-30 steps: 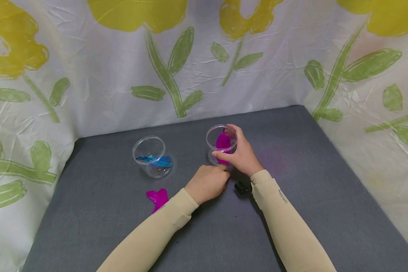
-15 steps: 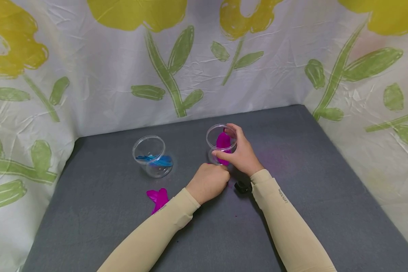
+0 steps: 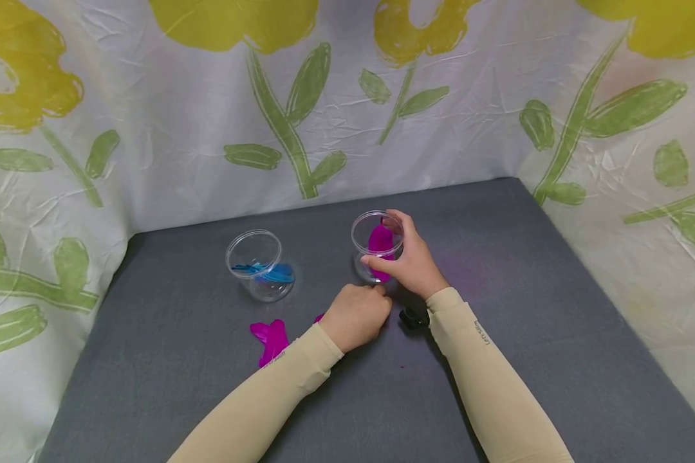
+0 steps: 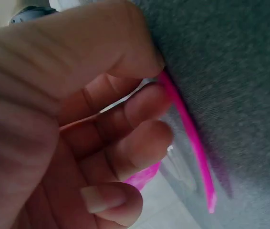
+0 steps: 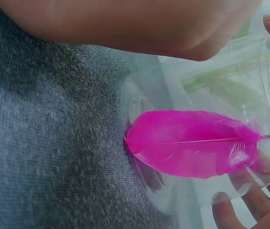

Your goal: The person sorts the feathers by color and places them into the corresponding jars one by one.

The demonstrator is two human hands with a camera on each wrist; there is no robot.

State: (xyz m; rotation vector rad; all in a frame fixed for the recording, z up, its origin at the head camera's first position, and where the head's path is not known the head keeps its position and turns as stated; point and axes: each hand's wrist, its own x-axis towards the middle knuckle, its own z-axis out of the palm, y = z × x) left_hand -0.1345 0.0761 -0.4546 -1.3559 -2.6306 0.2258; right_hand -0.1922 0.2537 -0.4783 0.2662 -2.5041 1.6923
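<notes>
My right hand grips a clear plastic cup, thumb on the near side and fingers round the far side. Inside the cup a magenta feather stands on end against the wall. Just in front of the cup is my left hand, low over the table. Its thumb and forefinger pinch a second magenta feather, which shows edge-on in the left wrist view. In the head view only a sliver of that feather peeks out by the left wrist. More magenta feathers lie beside the left forearm, partly covered by the sleeve.
A second clear cup stands to the left with several blue feathers in it. A small black device sits at the right wrist. Behind the dark grey table hangs a white flowered curtain.
The left hand has shifted slightly, and a magenta sliver now shows by its wrist. The right hand and its cup have stayed in place.
</notes>
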